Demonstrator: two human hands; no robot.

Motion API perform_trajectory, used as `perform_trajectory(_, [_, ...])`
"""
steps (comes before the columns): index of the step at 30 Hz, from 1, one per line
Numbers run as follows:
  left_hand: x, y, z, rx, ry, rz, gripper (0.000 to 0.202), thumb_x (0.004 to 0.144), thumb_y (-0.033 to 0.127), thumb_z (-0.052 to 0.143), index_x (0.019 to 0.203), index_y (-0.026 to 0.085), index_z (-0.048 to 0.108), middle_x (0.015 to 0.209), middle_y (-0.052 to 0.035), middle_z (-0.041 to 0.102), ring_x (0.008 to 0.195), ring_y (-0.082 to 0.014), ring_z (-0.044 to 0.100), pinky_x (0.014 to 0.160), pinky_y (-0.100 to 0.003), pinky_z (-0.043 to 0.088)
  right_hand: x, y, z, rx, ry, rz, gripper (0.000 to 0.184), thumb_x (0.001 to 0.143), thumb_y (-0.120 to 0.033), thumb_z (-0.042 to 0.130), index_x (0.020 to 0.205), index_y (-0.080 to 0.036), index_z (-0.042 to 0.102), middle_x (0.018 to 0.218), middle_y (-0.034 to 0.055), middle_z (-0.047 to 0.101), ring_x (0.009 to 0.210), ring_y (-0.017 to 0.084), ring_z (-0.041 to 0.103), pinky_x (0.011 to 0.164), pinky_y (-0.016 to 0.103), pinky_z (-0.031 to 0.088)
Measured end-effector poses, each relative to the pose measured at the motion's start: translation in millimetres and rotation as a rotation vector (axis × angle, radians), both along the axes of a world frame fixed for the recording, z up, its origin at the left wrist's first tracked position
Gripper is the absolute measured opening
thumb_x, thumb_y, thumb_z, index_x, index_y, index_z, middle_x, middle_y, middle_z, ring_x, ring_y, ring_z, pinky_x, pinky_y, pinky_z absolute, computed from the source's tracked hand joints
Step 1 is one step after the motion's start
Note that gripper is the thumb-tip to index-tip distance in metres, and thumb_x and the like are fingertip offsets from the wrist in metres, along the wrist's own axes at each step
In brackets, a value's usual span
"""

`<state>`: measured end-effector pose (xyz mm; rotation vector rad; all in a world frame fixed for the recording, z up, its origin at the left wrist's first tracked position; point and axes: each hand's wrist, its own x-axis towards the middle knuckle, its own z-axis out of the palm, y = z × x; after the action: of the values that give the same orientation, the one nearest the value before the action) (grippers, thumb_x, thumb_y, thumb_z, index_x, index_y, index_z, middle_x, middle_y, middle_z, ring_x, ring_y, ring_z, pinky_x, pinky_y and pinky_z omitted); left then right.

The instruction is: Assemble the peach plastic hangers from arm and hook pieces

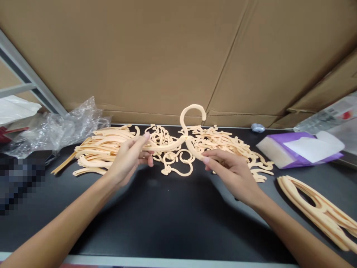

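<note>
Forearms (64, 219), hands (125, 160) (234, 173) holding hanger (185, 138), black tabletop (167, 219), cardboard (139, 56) behind

Looks like workshop tbh: black bench (167, 219), hanger parts (103, 143) heaped along back edge, cardboard (145, 56) behind, plastic wrap (74, 124) near back-left corner.

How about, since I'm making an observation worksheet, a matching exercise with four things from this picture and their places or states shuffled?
1. beige hanger
2. purple packet
3. clear plastic
4. stack of beige pieces

A. crinkled, on the left side
B. lower right, running to the picture's edge
C. held by the left hand and right hand
D. on the right, with a white sheet on top

Pairs: 1-C, 2-D, 3-A, 4-B
</note>
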<state>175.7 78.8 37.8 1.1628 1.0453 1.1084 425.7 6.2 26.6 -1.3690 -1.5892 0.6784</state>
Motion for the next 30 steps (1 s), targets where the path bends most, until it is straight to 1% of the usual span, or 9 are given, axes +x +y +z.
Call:
perform_trajectory(2, [0.3, -1.2, -0.2, -0.050, -0.002, -0.050, 0.041, 0.077, 0.052, 0.076, 0.084, 0.014, 0.063, 0.064, 0.0005, 0.059, 0.045, -0.0099, 0.053, 0.046, -0.023, 0.046, 1.2, 1.8, 0.2, 0.001, -0.053, 0.015, 0.024, 0.092, -0.039, 0.060, 0.091, -0.020, 0.074, 0.073, 0.0015, 0.068, 0.069, 0.015, 0.061, 0.063, 0.027, 0.046])
perform_trajectory(5, [-1.9, 0.5, -1.8, -0.059, -0.047, -0.071, 0.037, 0.075, 0.046, 0.079, 0.082, 0.014, 0.064, 0.066, -0.0012, 0.063, 0.050, -0.0089, 0.055, 0.048, -0.020, 0.047, 4.5, 4.6, 0.5, 0.022, -0.129, 0.026, 0.024, 0.090, -0.040, 0.062, 0.091, -0.021, 0.075, 0.090, 0.0050, 0.073, 0.081, 0.018, 0.064, 0.070, 0.029, 0.047])
perform_trajectory(7, [-4.5, 3.0, -2.3, -0.054, -0.064, -0.071, 0.035, 0.074, 0.043, 0.081, 0.079, 0.014, 0.062, 0.068, -0.0019, 0.064, 0.053, -0.0092, 0.056, 0.050, -0.019, 0.048, 6.5, 5.5, 1.3, -0.001, -0.152, 0.047, 0.023, 0.090, -0.039, 0.062, 0.092, -0.021, 0.076, 0.096, 0.0061, 0.074, 0.084, 0.019, 0.065, 0.071, 0.030, 0.048])
perform_trajectory(12, [-10.2, 4.0, 4.7, -0.046, -0.028, -0.035, 0.039, 0.069, 0.042, 0.086, 0.069, 0.016, 0.056, 0.057, 0.0032, 0.056, 0.046, -0.0075, 0.051, 0.044, -0.018, 0.046, 8.1, 3.0, 8.2, -0.109, -0.178, 0.175, 0.026, 0.092, -0.039, 0.059, 0.093, -0.020, 0.077, 0.093, 0.0061, 0.074, 0.082, 0.019, 0.065, 0.072, 0.031, 0.047])
perform_trajectory(17, [-12.8, 3.4, 11.2, -0.028, -0.076, 0.014, 0.038, 0.065, 0.037, 0.089, 0.064, 0.014, 0.059, 0.059, 0.0017, 0.057, 0.047, -0.0062, 0.049, 0.044, -0.018, 0.045, 5.5, 0.2, 12.8, -0.160, -0.224, 0.277, 0.024, 0.092, -0.033, 0.059, 0.088, -0.020, 0.078, 0.085, 0.0043, 0.071, 0.075, 0.015, 0.063, 0.069, 0.028, 0.046])
perform_trajectory(21, [-9.6, 2.2, 4.8, 0.030, -0.138, -0.034, 0.029, 0.071, 0.034, 0.086, 0.069, 0.014, 0.066, 0.062, 0.0027, 0.055, 0.052, -0.0060, 0.050, 0.051, -0.018, 0.048, 2.6, -0.3, 9.3, -0.180, -0.213, 0.309, 0.019, 0.090, -0.026, 0.060, 0.092, -0.020, 0.078, 0.087, 0.0046, 0.071, 0.076, 0.015, 0.064, 0.067, 0.026, 0.047])
perform_trajectory(24, [-3.1, -2.2, -3.4, 0.044, -0.137, -0.103, 0.021, 0.076, 0.033, 0.083, 0.082, 0.015, 0.074, 0.077, -0.0005, 0.063, 0.064, -0.0075, 0.055, 0.065, -0.019, 0.052, 1.3, -0.3, 6.9, -0.166, -0.201, 0.313, 0.017, 0.090, -0.024, 0.060, 0.091, -0.019, 0.077, 0.090, 0.0052, 0.072, 0.077, 0.015, 0.064, 0.067, 0.026, 0.048])
perform_trajectory(27, [4.9, -8.5, -9.4, 0.054, -0.107, -0.130, 0.023, 0.078, 0.035, 0.080, 0.092, 0.017, 0.077, 0.090, -0.0041, 0.068, 0.076, -0.0115, 0.059, 0.074, -0.023, 0.053, -1.0, -1.2, 5.6, -0.150, -0.231, 0.314, 0.016, 0.089, -0.023, 0.060, 0.090, -0.019, 0.076, 0.090, 0.0049, 0.072, 0.076, 0.015, 0.064, 0.067, 0.026, 0.048])
perform_trajectory(30, [11.1, -14.1, -12.1, 0.088, -0.043, -0.178, 0.025, 0.081, 0.040, 0.076, 0.093, 0.018, 0.076, 0.088, -0.0050, 0.070, 0.082, -0.0163, 0.062, 0.078, -0.028, 0.053, -5.7, -3.6, 4.2, -0.116, -0.283, 0.315, 0.017, 0.089, -0.021, 0.059, 0.094, -0.020, 0.076, 0.091, 0.0044, 0.073, 0.077, 0.015, 0.065, 0.069, 0.027, 0.048])
